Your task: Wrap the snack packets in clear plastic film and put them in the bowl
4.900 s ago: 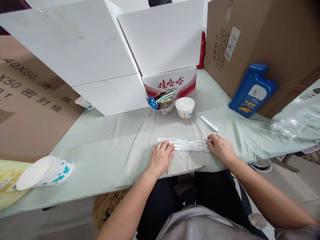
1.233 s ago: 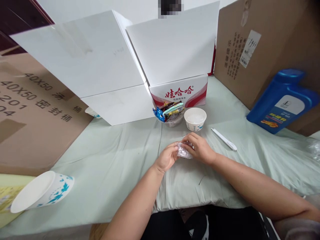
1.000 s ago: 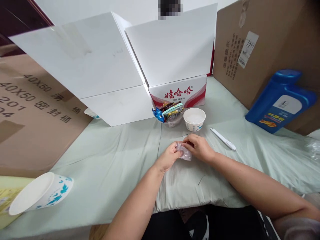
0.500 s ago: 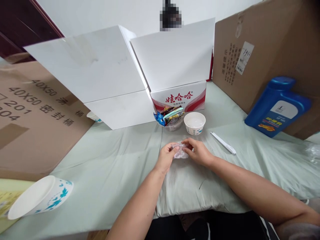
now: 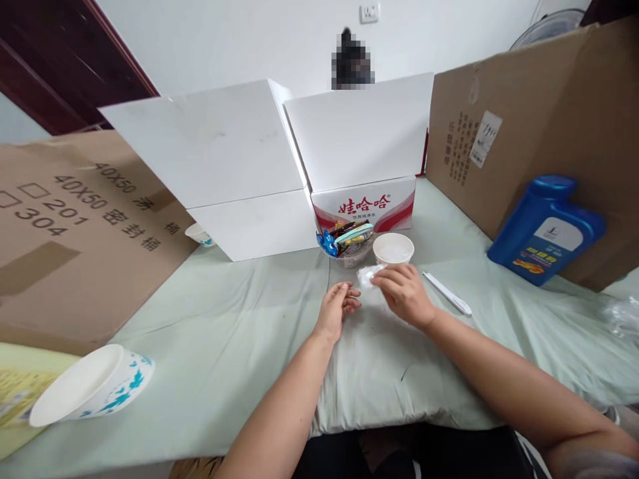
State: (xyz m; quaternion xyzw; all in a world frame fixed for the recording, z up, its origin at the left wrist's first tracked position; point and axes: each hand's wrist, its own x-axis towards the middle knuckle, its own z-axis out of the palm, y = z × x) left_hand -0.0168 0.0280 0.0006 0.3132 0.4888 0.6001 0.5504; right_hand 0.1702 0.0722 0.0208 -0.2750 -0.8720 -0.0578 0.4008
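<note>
My right hand (image 5: 405, 294) pinches a crumpled piece of clear plastic film (image 5: 367, 277) between thumb and fingers, just above the cloth. To its left, my left hand (image 5: 338, 309) is apart from the film, with loosely curled, separated fingers and nothing in them. A paper bowl (image 5: 393, 247) stands just beyond my right hand, with something whitish and translucent inside. Beside it is a clear bowl (image 5: 348, 259) heaped with colourful wrapped packets (image 5: 349, 238). A white utility knife (image 5: 446, 294) lies to the right of my right hand.
White cartons (image 5: 239, 146) stand at the back, with a person (image 5: 352, 63) partly visible behind. Brown boxes (image 5: 84, 233) flank both sides. At right are a blue jug (image 5: 549, 229) and loose plastic (image 5: 622, 316). A large paper bowl (image 5: 117, 386) tips at the left, on green cloth (image 5: 239, 346).
My left hand has let go of the plastic film. My right hand has lifted it slightly away, towards the paper bowl. The camera view has tilted up somewhat.
</note>
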